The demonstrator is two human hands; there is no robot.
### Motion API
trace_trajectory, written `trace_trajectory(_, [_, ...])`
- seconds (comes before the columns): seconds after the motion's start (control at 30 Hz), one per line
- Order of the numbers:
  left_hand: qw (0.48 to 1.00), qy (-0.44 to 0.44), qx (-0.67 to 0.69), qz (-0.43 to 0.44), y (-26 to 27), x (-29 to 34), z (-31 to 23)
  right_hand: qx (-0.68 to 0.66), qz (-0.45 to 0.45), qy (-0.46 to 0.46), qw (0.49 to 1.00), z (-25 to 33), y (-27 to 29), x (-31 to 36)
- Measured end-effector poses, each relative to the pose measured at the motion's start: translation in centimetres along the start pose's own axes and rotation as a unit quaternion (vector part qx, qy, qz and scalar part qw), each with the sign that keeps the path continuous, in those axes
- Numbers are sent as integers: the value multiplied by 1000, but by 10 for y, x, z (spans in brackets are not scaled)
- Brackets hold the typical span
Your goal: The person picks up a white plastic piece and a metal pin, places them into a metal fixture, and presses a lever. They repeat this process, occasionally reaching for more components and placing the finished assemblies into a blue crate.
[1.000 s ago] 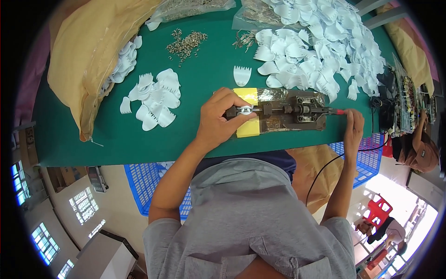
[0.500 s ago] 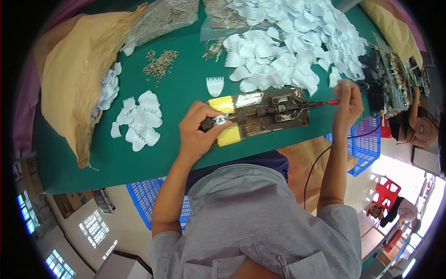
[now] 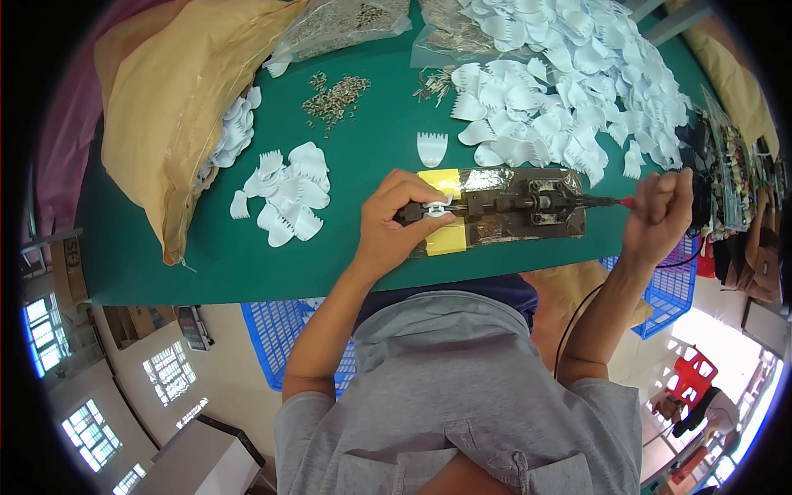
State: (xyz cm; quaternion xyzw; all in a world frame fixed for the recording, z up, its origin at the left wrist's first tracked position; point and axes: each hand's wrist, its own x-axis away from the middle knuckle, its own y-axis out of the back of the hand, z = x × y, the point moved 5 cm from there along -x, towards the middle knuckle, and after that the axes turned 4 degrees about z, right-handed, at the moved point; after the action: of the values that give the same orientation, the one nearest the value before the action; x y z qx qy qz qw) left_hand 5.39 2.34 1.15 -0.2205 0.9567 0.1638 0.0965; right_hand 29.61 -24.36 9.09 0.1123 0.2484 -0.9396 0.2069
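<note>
A dark push-pull toggle clamp [image 3: 548, 204] is mounted on a flat base [image 3: 495, 235] wrapped in brown and yellow tape, near the table's front edge. At its left end, my left hand [image 3: 400, 216] pinches a small white plastic piece [image 3: 437, 209] between thumb and fingers, against the fixture's tip. My right hand [image 3: 657, 216] is closed on the red handle [image 3: 629, 202] at the clamp's right end, covering most of it. Just beyond the base lies a single white comb-edged plastic piece [image 3: 432, 150], teeth pointing away from me.
A large heap of white comb-edged pieces [image 3: 569, 91] covers the far right; a smaller pile [image 3: 290, 194] lies left. Small metal parts [image 3: 337, 99] sit at the back, near clear bags [image 3: 351, 29]. A tan sack [image 3: 177, 107] spills white pieces at far left. Blue baskets [image 3: 268, 342] stand below the green table.
The whole view has shifted, so the table and clamp appear farther right. My right hand now covers more of the red handle. My left hand keeps its pinch on the white piece.
</note>
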Motion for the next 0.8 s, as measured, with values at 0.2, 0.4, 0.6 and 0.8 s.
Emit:
trace_trajectory(0.2, [970,-81,211,-87,48,52,-29,-238,-46,-141,960,-59,75,5])
trace_trajectory(0.4, [950,254,-177,-44,144,164,-76,-263,-48,-174,948,-69,97,5])
trace_trajectory(0.6, [921,136,-336,-140,129,99,-61,-213,-62,-176,959,-72,102,6])
trace_trajectory(0.8, [860,67,-505,-34,127,94,-29,409,-208,28,888,-28,65,20])
